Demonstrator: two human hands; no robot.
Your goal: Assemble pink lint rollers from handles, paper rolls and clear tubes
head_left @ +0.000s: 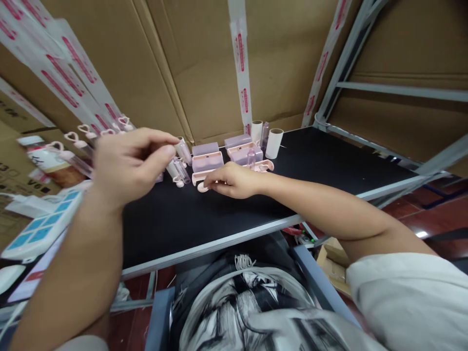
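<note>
My left hand [135, 165] is raised at the left above the black table. Its fingers are bent and a small gap separates thumb from index finger; I see nothing held there. Just beyond its fingertips lie clear tubes [185, 152] with white rolls inside. My right hand [234, 180] is low over the tabletop, its fingers curled at the edge of a small round pink piece [202, 187]. Behind it sits a long pink tray-like part [200, 175], partly covered by the hand. Pink boxes with translucent lilac lids [205, 148] stand farther back.
Two white paper rolls [274, 144] stand upright at the back. Pink heart-handled tubes [75, 141], a bottle [51, 158] and a power strip [47, 224] are at the left. Cardboard [204, 63] walls the back; a metal frame [402, 90] rises at the right.
</note>
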